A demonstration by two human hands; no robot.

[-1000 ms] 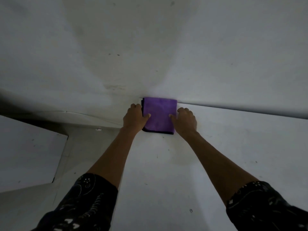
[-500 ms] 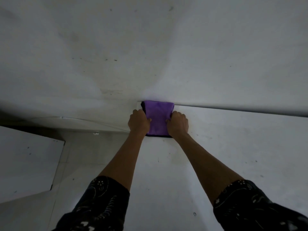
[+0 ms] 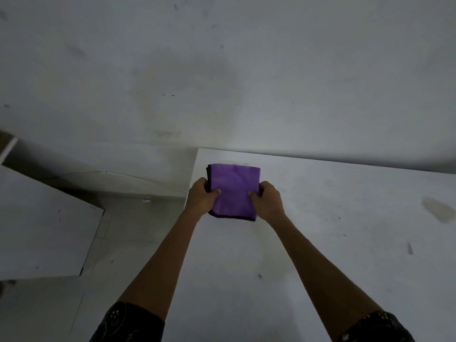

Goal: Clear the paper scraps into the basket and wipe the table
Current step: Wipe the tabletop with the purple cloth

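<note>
purple cloth [image 3: 233,191] folded to a near square, slightly longer front to back, near the far left corner of the white table [image 3: 320,255]. soft nap, dark hem on left and near edges. left hand [image 3: 201,196] and right hand [image 3: 267,199] pinch its sides, thumbs on top, arms outstretched.

Dim, greyish light is falling on a smudged white wall [image 3: 222,70], which is standing right behind the far edge of the white surface [image 3: 320,255]. A brownish stain [image 3: 439,209] is showing near the surface's right edge. Off its left edge, a second white board [image 3: 37,230] is jutting in above the pale floor [image 3: 118,218].
</note>
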